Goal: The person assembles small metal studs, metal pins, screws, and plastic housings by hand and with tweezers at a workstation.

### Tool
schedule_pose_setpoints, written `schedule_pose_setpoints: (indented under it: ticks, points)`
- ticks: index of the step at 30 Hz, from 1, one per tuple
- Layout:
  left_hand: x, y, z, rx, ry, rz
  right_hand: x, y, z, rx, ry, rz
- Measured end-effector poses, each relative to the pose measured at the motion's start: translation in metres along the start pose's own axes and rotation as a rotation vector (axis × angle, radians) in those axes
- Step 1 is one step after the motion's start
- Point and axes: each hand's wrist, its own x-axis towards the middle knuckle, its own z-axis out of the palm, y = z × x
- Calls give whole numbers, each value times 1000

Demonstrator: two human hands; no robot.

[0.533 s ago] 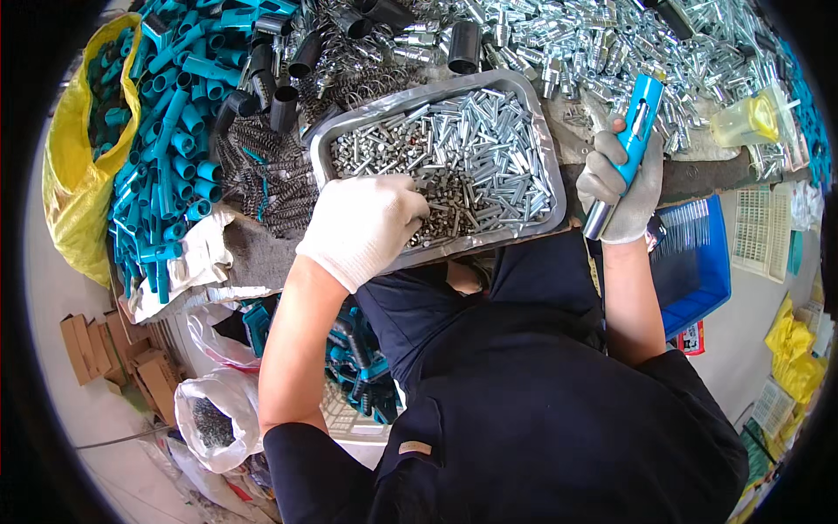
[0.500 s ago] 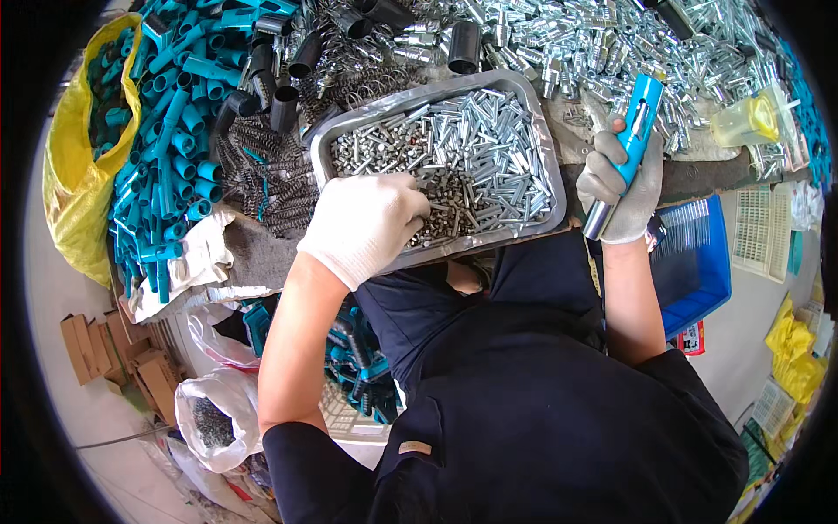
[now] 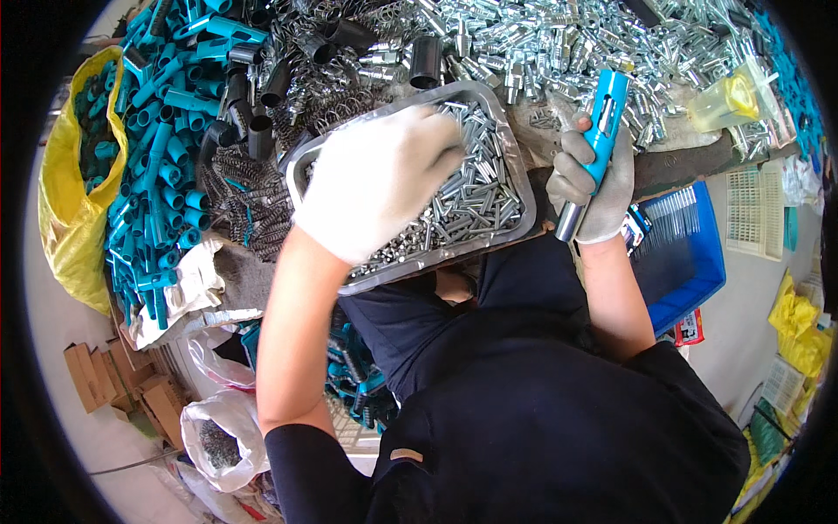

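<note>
Since the earlier frame, the left hand (image 3: 380, 179) had been raised from the near left part of the tray (image 3: 524, 196) and carried toward its far side; the whole scene was also shifted slightly leftward in the view. The teal tube (image 3: 601, 140) was kept in the right hand (image 3: 611, 199), to the right of the tray.

The two hands were held well apart, both gloved in white. The left was blurred by motion above the tray, its fingers partly curled; whether anything was pinched between them could not be told. The fingers of the right were wrapped around the tube, which was held tilted, its slotted end pointed up and away, with a metal rod (image 3: 570, 221) seen at its lower end.

The tray was filled with small metal pins (image 3: 489, 188), partly hidden by the left hand. To its left, springs (image 3: 262, 196) were heaped, and beyond them teal parts (image 3: 166, 157) were piled beside a yellow sack (image 3: 70, 244). Metal fittings (image 3: 576, 44) were spread behind the tray. Thin rods (image 3: 668, 223) were held in a blue bin (image 3: 703, 284), below the bench edge at the right.
</note>
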Motion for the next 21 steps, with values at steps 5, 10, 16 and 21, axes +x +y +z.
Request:
schedule_pose_setpoints:
  ticks: [5, 10, 16, 21]
  points:
    - [67, 7, 59, 0, 26, 64, 3, 6, 3, 42, -3, -8]
    - [71, 4, 46, -9, 34, -9, 4, 7, 2, 46, -19, -7]
    - [-9, -34, -35, -115, 182, -306, 3, 0, -2, 111, -75, 14]
    - [-74, -39, -38, -14, 48, -442, 4, 4, -3, 78, -101, 16]
